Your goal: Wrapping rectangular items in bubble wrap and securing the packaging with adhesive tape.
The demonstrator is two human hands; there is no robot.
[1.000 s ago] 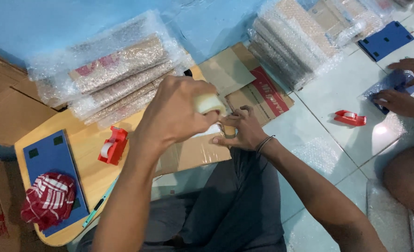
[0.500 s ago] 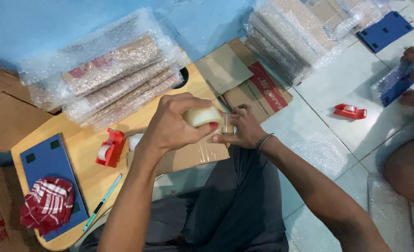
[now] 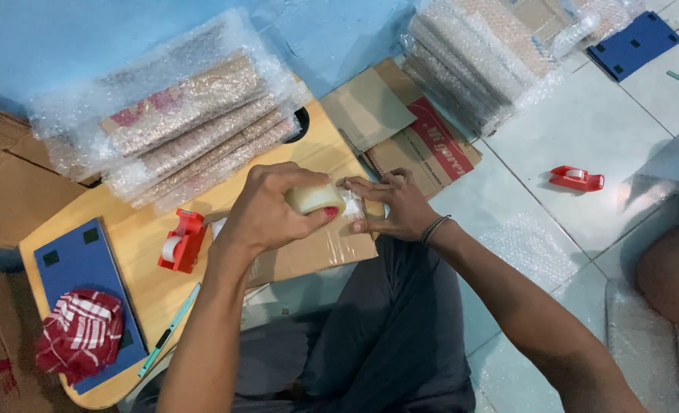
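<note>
My left hand (image 3: 267,210) grips a roll of clear tape (image 3: 314,199) over a flat cardboard piece (image 3: 309,248) lying on the small wooden table (image 3: 137,252). My right hand (image 3: 397,205) presses its fingers down on a small bubble-wrapped item (image 3: 352,205) right beside the roll, where the tape end meets it. Both hands are touching in the middle of the view, above my lap.
A red tape dispenser (image 3: 180,241), a blue board (image 3: 72,264) with a red checked cloth (image 3: 79,333) and a teal cutter (image 3: 170,330) lie on the table. Bubble-wrapped stacks (image 3: 179,122) (image 3: 481,53) sit behind. Another red dispenser (image 3: 576,179) is on the tiled floor; a person's knee (image 3: 672,275) at right.
My left hand with the tape roll has come down lower and closer to my right hand. The other person's hands at the right edge have left the view.
</note>
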